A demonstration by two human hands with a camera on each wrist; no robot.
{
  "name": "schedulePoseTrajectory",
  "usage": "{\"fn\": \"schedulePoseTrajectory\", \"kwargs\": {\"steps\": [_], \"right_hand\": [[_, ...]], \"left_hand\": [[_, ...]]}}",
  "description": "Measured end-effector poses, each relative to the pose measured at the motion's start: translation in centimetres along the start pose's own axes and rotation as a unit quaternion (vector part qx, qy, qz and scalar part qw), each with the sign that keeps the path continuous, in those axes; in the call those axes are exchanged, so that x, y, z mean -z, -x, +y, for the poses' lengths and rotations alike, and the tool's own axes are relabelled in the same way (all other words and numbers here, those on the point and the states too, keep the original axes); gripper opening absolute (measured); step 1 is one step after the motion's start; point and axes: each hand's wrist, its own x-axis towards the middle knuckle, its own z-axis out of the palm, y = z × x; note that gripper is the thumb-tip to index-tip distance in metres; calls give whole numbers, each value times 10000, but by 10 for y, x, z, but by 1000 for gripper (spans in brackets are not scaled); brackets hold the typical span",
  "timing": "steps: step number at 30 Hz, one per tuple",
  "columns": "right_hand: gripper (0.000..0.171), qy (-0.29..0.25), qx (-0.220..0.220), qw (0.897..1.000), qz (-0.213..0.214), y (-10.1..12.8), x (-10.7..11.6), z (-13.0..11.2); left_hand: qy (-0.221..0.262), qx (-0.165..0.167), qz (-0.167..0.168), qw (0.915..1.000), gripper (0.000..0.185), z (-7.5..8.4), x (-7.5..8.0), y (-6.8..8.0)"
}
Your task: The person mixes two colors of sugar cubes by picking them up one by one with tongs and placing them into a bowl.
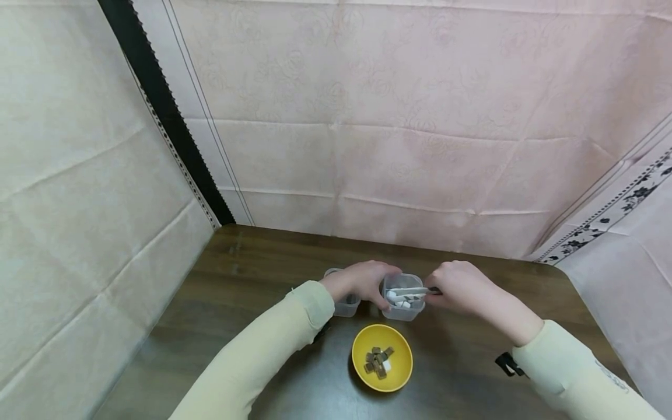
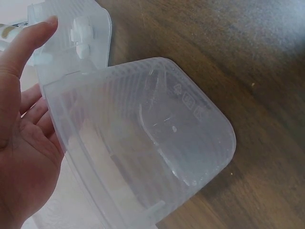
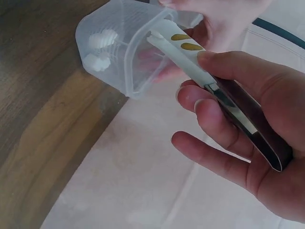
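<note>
My left hand (image 1: 362,280) grips the left side of a clear plastic tub (image 1: 403,312) on the dark wooden table (image 1: 252,274). In the left wrist view my thumb (image 2: 28,43) lies against that tub (image 2: 90,28). My right hand (image 1: 462,286) holds metal tongs with white tips (image 1: 412,291), and their tips reach into the tub's mouth. In the right wrist view my fingers (image 3: 224,124) curl round the tongs (image 3: 228,100), and two white pieces (image 3: 100,47) lie inside the tub (image 3: 119,67).
A second clear tub (image 1: 346,306), which looks empty in the left wrist view (image 2: 157,143), stands just left of the first. A yellow bowl (image 1: 362,344) with several brown cubes and a white one (image 1: 378,361) sits in front. Pale cloth walls close in the table's back and sides.
</note>
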Motion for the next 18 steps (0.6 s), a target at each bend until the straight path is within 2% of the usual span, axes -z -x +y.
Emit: {"fn": "schedulePoseTrajectory", "kwargs": {"steps": [18], "right_hand": [[47, 6, 364, 9979, 530, 33, 30, -11]], "left_hand": [[-87, -10, 16, 10000, 85, -1, -1, 2]]}}
